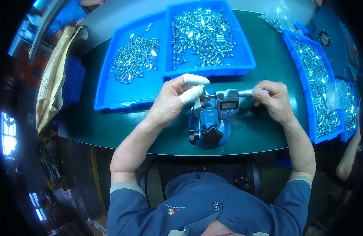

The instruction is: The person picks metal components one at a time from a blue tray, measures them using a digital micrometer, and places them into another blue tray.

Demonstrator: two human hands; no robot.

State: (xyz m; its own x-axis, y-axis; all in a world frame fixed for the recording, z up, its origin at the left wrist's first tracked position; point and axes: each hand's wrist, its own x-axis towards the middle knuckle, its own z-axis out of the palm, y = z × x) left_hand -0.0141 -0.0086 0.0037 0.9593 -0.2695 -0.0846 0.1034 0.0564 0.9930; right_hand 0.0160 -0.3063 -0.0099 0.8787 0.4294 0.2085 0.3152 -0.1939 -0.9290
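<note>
A digital micrometer [228, 105] is clamped in a blue stand [210, 125] with black knobs, near the table's front edge. My left hand [174, 96], white covers on thumb and forefinger, pinches a small shiny metal part [203, 85] beside the micrometer's measuring gap. Whether the part touches the jaws I cannot tell. The fingers of my right hand [275, 98] are closed round the thimble end of the micrometer. Behind my hands stand a blue tray [248, 67] piled with small metal parts and a second blue tray [110, 103] with a smaller heap.
More blue bins of metal parts [316, 84] line the right side, with clear plastic bags [335, 94] on them. Stacked blue trays [73, 80] and brown paper [55, 78] are at the left. Other people's arms show at the far left and right edges.
</note>
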